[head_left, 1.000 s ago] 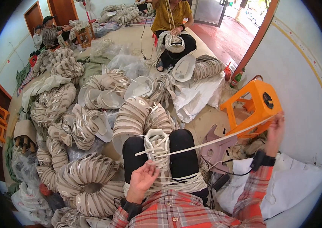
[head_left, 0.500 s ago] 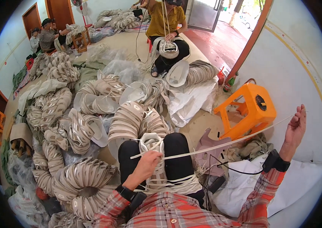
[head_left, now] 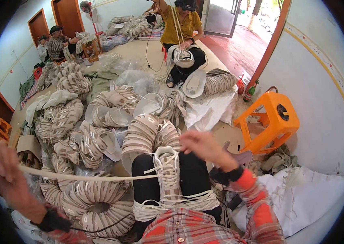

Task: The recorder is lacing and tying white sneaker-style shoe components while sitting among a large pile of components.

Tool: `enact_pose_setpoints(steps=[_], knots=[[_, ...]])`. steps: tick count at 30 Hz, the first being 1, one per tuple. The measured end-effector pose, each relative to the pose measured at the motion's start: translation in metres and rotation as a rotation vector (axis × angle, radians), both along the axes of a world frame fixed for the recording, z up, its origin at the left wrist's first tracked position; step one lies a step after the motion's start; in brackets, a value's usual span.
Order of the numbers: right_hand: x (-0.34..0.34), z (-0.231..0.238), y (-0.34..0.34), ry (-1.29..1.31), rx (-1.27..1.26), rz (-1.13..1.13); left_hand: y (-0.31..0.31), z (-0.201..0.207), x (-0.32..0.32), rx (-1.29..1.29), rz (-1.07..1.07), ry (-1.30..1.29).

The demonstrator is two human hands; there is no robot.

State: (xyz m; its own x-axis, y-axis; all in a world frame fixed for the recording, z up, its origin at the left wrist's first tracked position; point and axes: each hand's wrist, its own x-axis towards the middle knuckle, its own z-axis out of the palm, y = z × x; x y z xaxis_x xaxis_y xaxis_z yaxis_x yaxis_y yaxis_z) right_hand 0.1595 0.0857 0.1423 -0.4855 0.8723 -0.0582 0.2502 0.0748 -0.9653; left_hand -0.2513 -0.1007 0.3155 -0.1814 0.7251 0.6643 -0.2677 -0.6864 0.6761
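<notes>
A beige and white shoe upper (head_left: 168, 175), partly laced, lies across my black-trousered thighs with its opening away from me. From its eyelets a pale shoelace (head_left: 86, 177) runs nearly straight to the far left, into my left hand (head_left: 7, 173). That hand is raised and blurred, with its fingers closed on the lace. My right hand (head_left: 206, 148) hovers just right of the shoe's top; its fingers are loosely bent and apart, and no lace shows in them. A bundle of pale shoelaces (head_left: 147, 208) lies over my lap below the shoe.
Stacked shoe uppers (head_left: 98, 199) cover the floor to my left and ahead. An orange stool (head_left: 283, 122) stands at right, near white sheeting (head_left: 302, 199) and a green bottle (head_left: 251, 91). A co-worker in yellow (head_left: 182, 26) sits ahead; other people sit at far left.
My left hand has swung from the shoe to the far left, drawing the lace out. My right hand has let go of the lace at far right and come back near the shoe.
</notes>
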Motion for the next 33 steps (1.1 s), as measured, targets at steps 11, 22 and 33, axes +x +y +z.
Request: enact_pose_setpoints(steps=[11, 22, 33], knots=[[-0.07, -0.163, 0.032, -0.611, 0.432, 0.457, 0.029, -0.241, 0.118, -0.902, 0.309, 0.793], [-0.043, -0.155, 0.03, -0.061, -0.152, 0.322, 0.076, -0.308, 0.224, -0.833, 0.231, 0.78], [-0.043, -0.156, 0.024, -0.022, -0.076, 0.282, 0.089, -0.317, 0.225, -0.591, 0.337, 1.208]])
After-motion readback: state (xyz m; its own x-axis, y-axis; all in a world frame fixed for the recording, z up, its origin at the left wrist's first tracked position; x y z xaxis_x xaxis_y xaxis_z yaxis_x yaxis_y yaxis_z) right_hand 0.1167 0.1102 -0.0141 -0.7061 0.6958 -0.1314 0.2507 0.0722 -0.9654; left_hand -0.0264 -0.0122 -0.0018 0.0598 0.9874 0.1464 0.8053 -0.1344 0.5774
